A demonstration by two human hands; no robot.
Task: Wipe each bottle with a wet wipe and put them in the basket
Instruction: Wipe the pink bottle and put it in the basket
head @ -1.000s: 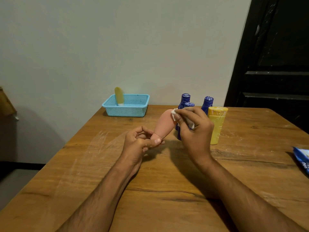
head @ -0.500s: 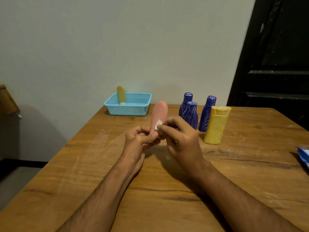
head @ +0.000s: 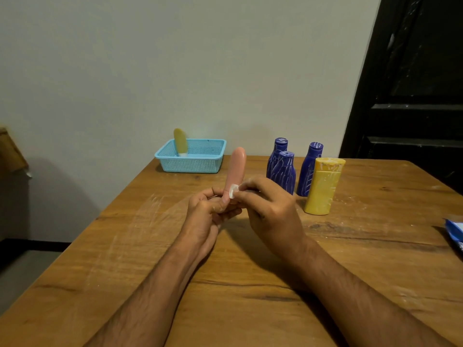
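Pink bottle (head: 235, 169) first: we see a slim, smooth, salmon-coloured tube with a rounded top, standing nearly upright and leaning slightly to the right, raised above the wooden surface (head: 125, 246); our left hand (head: 205, 214) forms the lower grip, fingers curled round its narrow base; our right hand (head: 268, 209) pinches a small folded white wet wipe (head: 233, 190) against the bottle's lower body, just above the left fingers. Well behind, near the far left edge, sits the light blue mesh basket (head: 193, 166), with a pale yellow bottle (head: 180, 142) standing upright inside against its left end. To the right of the hands stand three dark blue bottles (head: 284, 171) with white leaf-like markings, clustered close together; just beside them, nearer to us, stands a yellow flat-sided bottle (head: 323, 186) resting on its cap. At the right edge lies a blue packet (head: 454, 234), partly cut off.
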